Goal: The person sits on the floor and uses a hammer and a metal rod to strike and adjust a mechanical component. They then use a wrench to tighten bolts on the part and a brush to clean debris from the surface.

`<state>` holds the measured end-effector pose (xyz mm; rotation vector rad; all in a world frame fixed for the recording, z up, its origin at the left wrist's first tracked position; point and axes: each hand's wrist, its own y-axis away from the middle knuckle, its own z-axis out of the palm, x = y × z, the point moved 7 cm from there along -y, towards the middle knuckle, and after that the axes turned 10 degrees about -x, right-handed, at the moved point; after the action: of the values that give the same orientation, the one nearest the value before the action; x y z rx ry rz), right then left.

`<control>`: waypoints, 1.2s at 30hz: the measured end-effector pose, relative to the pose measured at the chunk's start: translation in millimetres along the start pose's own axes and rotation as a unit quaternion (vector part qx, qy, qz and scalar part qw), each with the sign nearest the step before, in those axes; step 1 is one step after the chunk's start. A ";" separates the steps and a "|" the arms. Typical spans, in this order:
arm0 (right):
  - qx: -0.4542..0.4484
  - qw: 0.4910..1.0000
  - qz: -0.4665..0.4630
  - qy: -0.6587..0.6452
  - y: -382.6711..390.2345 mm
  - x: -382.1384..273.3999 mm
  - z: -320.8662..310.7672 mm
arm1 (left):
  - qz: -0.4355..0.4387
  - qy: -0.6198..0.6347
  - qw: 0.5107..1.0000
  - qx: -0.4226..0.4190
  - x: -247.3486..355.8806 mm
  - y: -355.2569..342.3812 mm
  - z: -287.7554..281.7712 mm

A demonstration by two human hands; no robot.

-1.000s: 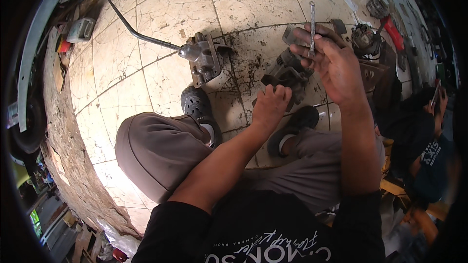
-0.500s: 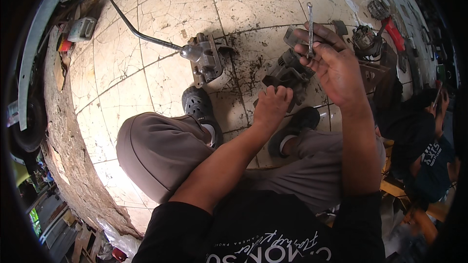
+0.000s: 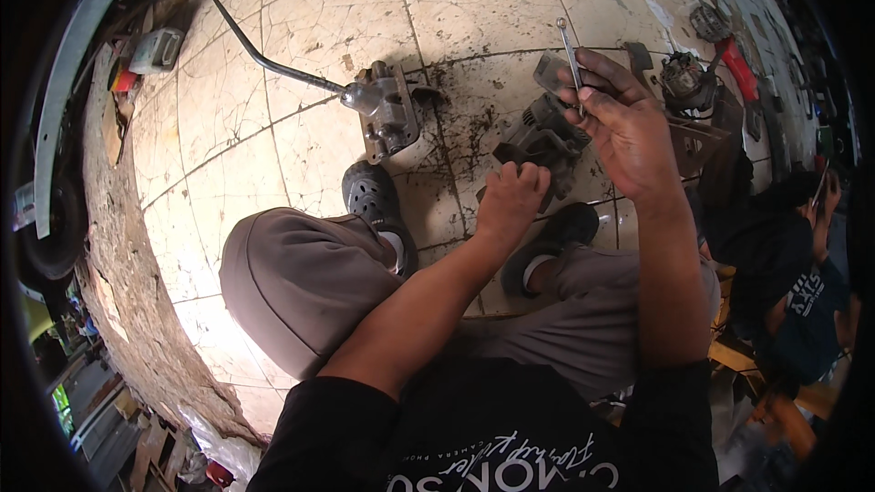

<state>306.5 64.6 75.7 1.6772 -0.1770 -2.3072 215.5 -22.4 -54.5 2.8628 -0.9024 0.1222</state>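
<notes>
Between the fingers and thumb of my right hand (image 3: 629, 132) is a slim silver wrench (image 3: 570, 55), its ring end pointing up and away from me. My left hand (image 3: 513, 199) is closed over the near end of a dark, greasy metal machine part (image 3: 554, 148) with ribbed sections, on the floor between my feet. My fingers hide some of that end. Left of it, a grey metal housing with a flange (image 3: 390, 114) stands on the tiles, and a long bent gear lever (image 3: 264, 62) with a black knob reaches out from it.
Cracked, oil-stained cream tiles (image 3: 319, 18) make up the floor. At the right lie a round motor-like part (image 3: 685, 77), a red tool (image 3: 738, 66) and a rusty bracket (image 3: 697, 141). A plastic container (image 3: 155, 52) stands far left. Another person (image 3: 807, 301) sits at the right, holding a phone-like object.
The wrench has tilted to the left, its upper end dropping slightly in my right hand. My left hand stays on the metal part.
</notes>
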 end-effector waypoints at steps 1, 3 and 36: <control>-0.001 1.000 0.001 0.001 0.1 0.5 0.0 | 0.000 0.002 1.000 0.002 0.4 0.0 0.3; -0.002 1.000 0.002 0.003 0.5 1.1 -0.4 | 0.000 0.003 1.000 0.000 0.8 0.1 0.9; 0.123 0.849 0.124 0.499 -51.3 89.5 -60.6 | -0.037 0.108 0.993 0.018 -5.2 -0.9 7.3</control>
<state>330.4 90.8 -38.6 2.5501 -0.4310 -1.0272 212.0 -19.9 -62.4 2.8386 -0.7583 0.4357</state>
